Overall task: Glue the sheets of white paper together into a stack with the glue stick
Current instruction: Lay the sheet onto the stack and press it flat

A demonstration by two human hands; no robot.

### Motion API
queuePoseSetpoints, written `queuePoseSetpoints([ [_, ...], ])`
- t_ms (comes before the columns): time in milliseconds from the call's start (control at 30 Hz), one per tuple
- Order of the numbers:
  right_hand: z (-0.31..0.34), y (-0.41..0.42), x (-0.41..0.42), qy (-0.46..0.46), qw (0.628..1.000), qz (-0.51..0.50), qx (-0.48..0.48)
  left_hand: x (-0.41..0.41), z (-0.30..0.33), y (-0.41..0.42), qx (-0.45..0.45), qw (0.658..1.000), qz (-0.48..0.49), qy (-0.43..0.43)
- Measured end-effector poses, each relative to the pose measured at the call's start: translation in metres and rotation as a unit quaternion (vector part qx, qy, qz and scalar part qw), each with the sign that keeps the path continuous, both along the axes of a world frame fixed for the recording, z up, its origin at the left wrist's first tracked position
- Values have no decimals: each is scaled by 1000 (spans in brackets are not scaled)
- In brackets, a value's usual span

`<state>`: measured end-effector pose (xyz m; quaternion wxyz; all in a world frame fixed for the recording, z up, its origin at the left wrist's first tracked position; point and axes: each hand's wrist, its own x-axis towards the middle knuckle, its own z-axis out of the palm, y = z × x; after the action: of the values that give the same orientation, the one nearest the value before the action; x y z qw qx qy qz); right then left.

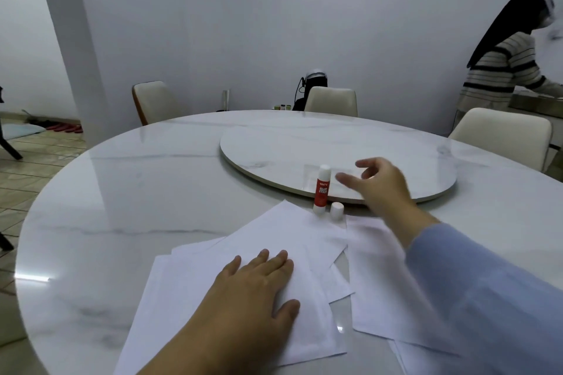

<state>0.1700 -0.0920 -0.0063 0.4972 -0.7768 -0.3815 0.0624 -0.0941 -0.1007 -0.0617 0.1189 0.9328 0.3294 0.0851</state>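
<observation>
Several sheets of white paper (189, 292) lie fanned and overlapping on the near part of the round marble table (122, 192). My left hand (259, 286) rests flat on the top sheet, fingers together. A red and white glue stick (322, 189) stands upright and uncapped at the far corner of the sheets, its white cap (337, 211) standing beside it. My right hand (380, 186) hovers just right of the glue stick, fingers spread and empty, slightly blurred. More white sheets (380, 277) lie under my right forearm in its blue sleeve.
A round marble turntable (304, 143) sits raised in the table's middle, right behind the glue stick. Cream chairs (332, 100) ring the far side. A person in a striped top (502, 70) stands at the far right.
</observation>
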Motion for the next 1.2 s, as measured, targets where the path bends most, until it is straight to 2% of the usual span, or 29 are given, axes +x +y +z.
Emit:
queuePoseSetpoints([
  [33, 8, -15, 9, -10, 998, 37, -40, 0, 0, 0, 1, 1000, 0, -1],
  [67, 13, -31, 18, -40, 987, 81, -130, 0, 0, -1, 2, 1000, 1, -3],
  [100, 16, -48, 22, -89, 957, 114, -253, 1, 1, -1, 2, 1000, 1, -3],
  [133, 14, -63, 26, -145, 910, 130, -367, 1, 1, -2, 2, 1000, 0, -2],
  [167, 9, -77, 29, -195, 866, 131, -442, 0, 1, -2, 1, 1000, -2, 1],
  [200, 3, -89, 33, -223, 844, 124, -472, 0, 1, -3, 1, 1000, -3, 6],
  [333, -4, -125, 50, -215, 871, 92, -432, 3, 1, -6, 6, 1000, -17, 12],
  [467, -9, -139, 53, -212, 905, 19, -367, 13, 1, -10, 8, 998, -46, 30],
  [567, -8, -141, 46, -319, 883, -20, -343, 25, 4, -10, 20, 997, -55, 42],
  [633, -3, -142, 41, -384, 868, -1, -316, 33, 7, -12, 10, 997, -61, 46],
  [700, 10, -145, 35, -357, 892, 34, -277, 35, 9, -12, -5, 998, -61, 29],
  [767, 31, -154, 30, -274, 933, 62, -223, 28, 13, -9, -44, 996, -38, -61],
  [800, 44, -158, 29, -256, 944, 68, -195, 22, 17, -8, -86, 986, -14, -146],
  [833, 59, -163, 26, -236, 956, 78, -157, 15, 23, -7, -143, 957, 10, -254],
  [867, 73, -168, 20, -180, 974, 99, -100, 7, 31, -7, -217, 900, 26, -378],
  [900, 85, -172, 9, -95, 985, 141, -27, -2, 38, -5, -306, 814, 26, -493],
  [933, 93, -173, 2, -7, 981, 187, 44, -12, 43, -3, -385, 725, 7, -570],
  [967, 98, -171, -9, 53, 970, 215, 100, -22, 47, -1, -437, 664, -22, -607],
  [1000, 102, -167, -19, 91, 955, 242, 142, -31, 50, -1, -469, 636, -59, -610],
  [1033, 103, -162, -33, 127, 940, 264, 174, -38, 52, -2, -490, 633, -95, -592],
  [1100, 98, -149, -61, 198, 912, 294, 204, -44, 54, -5, -527, 651, -146, -527],
  [1167, 88, -135, -82, 263, 890, 310, 206, -43, 54, -10, -563, 660, -151, -475],
  [1200, 83, -128, -90, 292, 880, 314, 204, -41, 53, -11, -583, 652, -149, -462],
])
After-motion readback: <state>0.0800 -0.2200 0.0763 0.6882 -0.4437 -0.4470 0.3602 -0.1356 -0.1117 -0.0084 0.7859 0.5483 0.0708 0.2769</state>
